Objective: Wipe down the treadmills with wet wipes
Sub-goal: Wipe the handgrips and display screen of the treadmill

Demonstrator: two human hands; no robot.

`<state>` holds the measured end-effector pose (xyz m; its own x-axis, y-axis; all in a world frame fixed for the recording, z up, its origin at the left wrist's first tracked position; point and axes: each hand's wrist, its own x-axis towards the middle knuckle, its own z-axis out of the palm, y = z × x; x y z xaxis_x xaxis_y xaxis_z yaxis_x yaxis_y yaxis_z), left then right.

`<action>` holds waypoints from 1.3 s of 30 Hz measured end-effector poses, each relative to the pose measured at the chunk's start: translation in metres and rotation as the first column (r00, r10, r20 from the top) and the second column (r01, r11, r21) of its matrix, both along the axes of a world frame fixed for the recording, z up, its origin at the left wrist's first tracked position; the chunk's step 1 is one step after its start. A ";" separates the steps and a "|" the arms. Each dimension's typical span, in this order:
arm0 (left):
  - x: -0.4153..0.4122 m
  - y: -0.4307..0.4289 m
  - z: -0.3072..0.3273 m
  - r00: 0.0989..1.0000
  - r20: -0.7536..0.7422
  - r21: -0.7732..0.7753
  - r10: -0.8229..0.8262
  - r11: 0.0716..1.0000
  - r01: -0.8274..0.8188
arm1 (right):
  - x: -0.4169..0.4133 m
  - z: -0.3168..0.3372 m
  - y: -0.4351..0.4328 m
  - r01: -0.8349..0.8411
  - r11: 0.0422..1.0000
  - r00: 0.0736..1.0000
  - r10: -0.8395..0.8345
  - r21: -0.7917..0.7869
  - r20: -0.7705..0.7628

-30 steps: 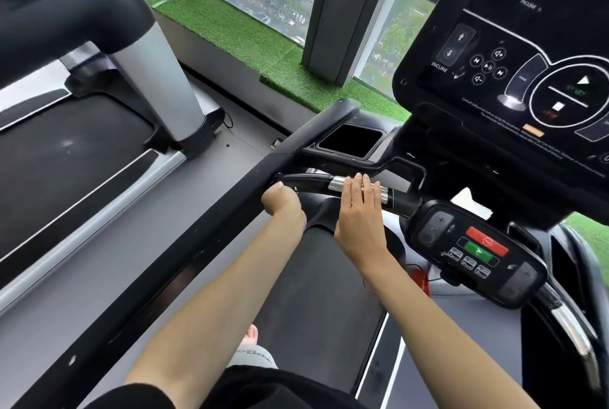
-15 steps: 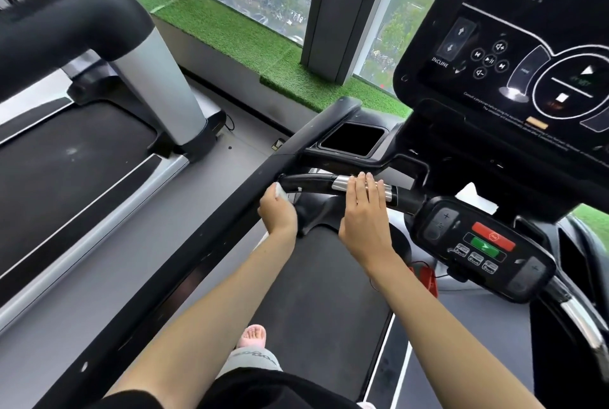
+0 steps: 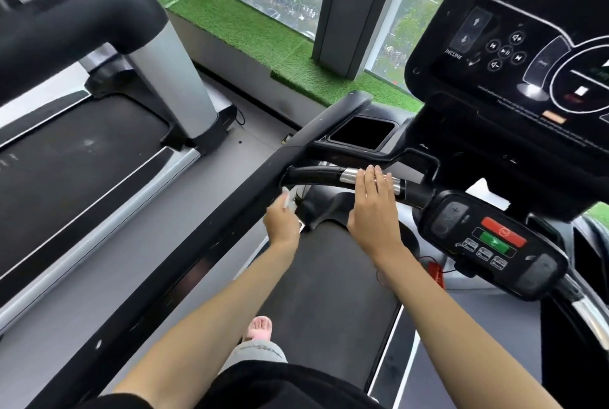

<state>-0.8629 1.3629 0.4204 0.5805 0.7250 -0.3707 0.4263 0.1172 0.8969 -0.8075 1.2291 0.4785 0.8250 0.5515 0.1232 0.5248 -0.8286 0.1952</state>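
While the person stands on the matte black belt (image 3: 329, 277), the left hand (image 3: 281, 222) is curled round a small white wet wipe (image 3: 287, 200). The wipe's crumpled edge pokes out beyond the knuckles at the inner edge of the long black side rail (image 3: 197, 244), just below where that rail meets the front handlebar (image 3: 313, 175); whether it touches the rail I cannot tell. The right hand (image 3: 374, 207) lies flat, fingers straight and together, holding nothing, its fingertips resting on the bar's shiny chrome sleeve (image 3: 349, 175). The wipe is left of that hand and apart from it. Just right of the right hand sits a rounded black control pod (image 3: 491, 240) with one red button and one green. Beyond both hands rises the glossy dark console (image 3: 527, 46), printed with white symbols. Well to the left of the left hand stands a second treadmill (image 3: 66, 161), its belt dusty and its post brushed silver.
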 end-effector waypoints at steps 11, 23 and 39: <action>0.007 -0.057 0.046 0.913 0.243 0.129 -0.328 0.944 0.304 | 0.003 0.002 -0.003 -0.034 0.998 0.999 0.034 0.050 0.000; 0.023 -0.052 0.037 0.940 0.221 0.369 -0.261 0.914 0.167 | 0.002 0.003 -0.006 -0.050 0.997 0.998 0.051 0.050 -0.023; 0.049 0.036 0.014 0.937 -0.099 -0.730 0.334 0.616 -0.297 | 0.001 0.011 -0.010 -0.093 0.994 0.996 0.092 -0.058 -0.018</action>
